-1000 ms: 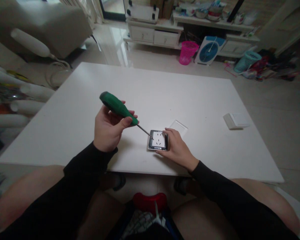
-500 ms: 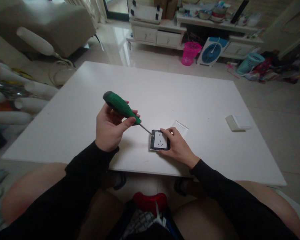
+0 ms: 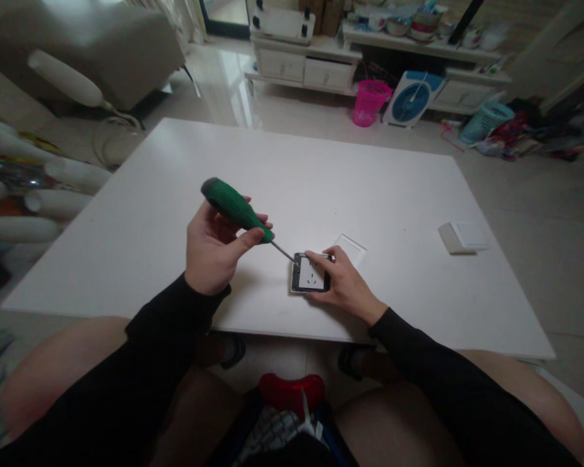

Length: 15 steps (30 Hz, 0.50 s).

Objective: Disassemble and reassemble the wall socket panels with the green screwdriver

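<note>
My left hand (image 3: pixel 213 250) is closed round a green screwdriver (image 3: pixel 233 206) with a dark butt end. Its thin shaft slants down to the right, and the tip meets the left edge of a wall socket (image 3: pixel 311 275). This socket has a white face with slots and a black surround, and lies face up on the table. From the right, my right hand (image 3: pixel 346 280) grips it, thumb at the lower edge and index finger across the top of the face. Just behind that hand lies a white frame (image 3: pixel 353 249), partly covered by the fingers.
The white table (image 3: pixel 272 165) spreads out before me. At its right lies a stack of white square plates (image 3: pixel 462 238). Beyond are a pink basket (image 3: pixel 370 104), a blue and white fan (image 3: pixel 411 100) and a low cabinet (image 3: pixel 305 68). White rolls (image 3: pixel 58 204) crowd the floor at left.
My right index finger has shifted left along the top of the socket's face. The screwdriver and my left hand look almost unmoved.
</note>
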{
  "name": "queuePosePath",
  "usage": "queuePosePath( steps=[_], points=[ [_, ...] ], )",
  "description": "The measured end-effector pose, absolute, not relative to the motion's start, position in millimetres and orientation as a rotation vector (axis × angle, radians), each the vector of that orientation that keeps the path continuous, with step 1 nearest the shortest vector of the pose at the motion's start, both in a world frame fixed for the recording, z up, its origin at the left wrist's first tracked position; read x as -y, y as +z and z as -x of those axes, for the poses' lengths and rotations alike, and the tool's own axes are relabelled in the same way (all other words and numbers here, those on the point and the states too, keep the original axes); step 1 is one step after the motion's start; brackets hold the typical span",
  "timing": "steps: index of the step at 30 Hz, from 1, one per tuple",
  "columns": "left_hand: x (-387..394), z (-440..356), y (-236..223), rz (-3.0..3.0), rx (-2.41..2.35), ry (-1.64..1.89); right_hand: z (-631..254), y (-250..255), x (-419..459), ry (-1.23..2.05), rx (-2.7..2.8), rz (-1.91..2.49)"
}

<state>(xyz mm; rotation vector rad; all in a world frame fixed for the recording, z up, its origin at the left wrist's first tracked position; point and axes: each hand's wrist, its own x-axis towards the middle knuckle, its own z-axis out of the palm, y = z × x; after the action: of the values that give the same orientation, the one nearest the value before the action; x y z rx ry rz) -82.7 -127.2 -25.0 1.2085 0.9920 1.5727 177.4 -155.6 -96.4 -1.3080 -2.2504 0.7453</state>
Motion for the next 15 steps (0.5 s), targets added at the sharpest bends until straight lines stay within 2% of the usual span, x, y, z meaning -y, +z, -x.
queuePosePath(
  steps=[15],
  points=[
    [129.0,74.8,-22.6,-1.23,-1.038,1.463,-176.5,-94.2,154.0,0.793,2.231,1.351]
  ],
)
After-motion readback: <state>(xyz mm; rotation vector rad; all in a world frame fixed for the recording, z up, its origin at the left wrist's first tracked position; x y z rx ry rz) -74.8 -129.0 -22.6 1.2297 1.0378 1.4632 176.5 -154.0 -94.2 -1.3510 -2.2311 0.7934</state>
